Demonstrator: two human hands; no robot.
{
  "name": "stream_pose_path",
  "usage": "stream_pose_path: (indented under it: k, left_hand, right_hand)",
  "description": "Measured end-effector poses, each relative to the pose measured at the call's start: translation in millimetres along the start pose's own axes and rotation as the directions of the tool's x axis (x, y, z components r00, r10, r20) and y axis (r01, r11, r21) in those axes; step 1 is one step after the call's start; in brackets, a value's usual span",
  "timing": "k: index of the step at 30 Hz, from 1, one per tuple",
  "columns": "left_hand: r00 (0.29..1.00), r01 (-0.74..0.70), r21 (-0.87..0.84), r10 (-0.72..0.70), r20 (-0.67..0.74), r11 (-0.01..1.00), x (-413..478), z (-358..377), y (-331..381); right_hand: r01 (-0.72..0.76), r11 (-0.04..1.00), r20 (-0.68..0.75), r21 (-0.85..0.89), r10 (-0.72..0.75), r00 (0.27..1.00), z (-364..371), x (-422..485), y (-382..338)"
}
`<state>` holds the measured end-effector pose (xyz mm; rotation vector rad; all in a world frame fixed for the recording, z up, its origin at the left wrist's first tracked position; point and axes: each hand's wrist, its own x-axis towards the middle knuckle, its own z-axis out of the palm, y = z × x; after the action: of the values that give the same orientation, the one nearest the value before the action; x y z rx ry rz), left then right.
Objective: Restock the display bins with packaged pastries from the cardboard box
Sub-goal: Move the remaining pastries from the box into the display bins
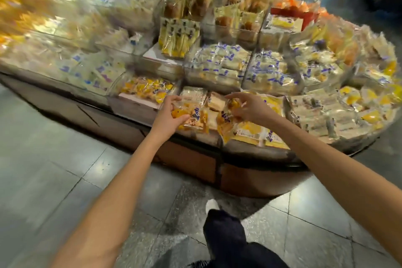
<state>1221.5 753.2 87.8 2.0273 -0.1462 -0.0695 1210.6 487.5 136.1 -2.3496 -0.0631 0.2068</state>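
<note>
Pastry packs are held in both hands. Curled fingers (174, 99) of the left hand (169, 115) grasp a clear pack (194, 115) with orange filling. The right hand (248, 107) pinches a second pack (226, 123) at its 8 o'clock. Both packs hang over the front bin (212, 138). Further bins of wrapped pastries spread from 10 to 2 o'clock across the display stand (189, 159). At 6 o'clock are grey floor tiles (65, 169), a dark trouser leg (224, 235) and a white shoe (212, 204).
</note>
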Motion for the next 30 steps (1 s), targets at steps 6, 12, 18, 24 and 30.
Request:
stream_pose_path:
  k: [6,12,18,24,30]
  left_hand:
    - [0.980,0.115,-0.031,-0.118,-0.162,0.993,51.6,-69.5,-52.1]
    - [0.951,0.208,-0.001,-0.202,-0.233,0.978,131.9,-135.5,-95.9]
    - [0.941,0.235,0.046,-0.215,-0.260,0.971,214.8,-191.3,-129.4]
    - [0.947,0.266,0.040,-0.253,-0.196,0.963,284.4,-217.5,-166.9]
    - [0.964,0.261,0.058,-0.257,-0.063,0.964,352.0,-233.2,-202.2]
  right_hand:
    - [0.055,0.998,0.106,0.021,-0.057,0.993,40.7,106.5,-39.1]
    - [0.056,0.997,0.172,0.056,-0.065,0.983,78.1,223.8,-75.0]
    - [0.037,0.995,0.160,0.088,-0.051,0.986,107.3,317.3,-99.0]
    - [-0.025,0.997,0.118,0.077,0.016,0.993,135.8,380.0,-112.8]
    - [-0.089,0.994,0.045,0.059,0.087,0.995,172.5,427.9,-121.1]
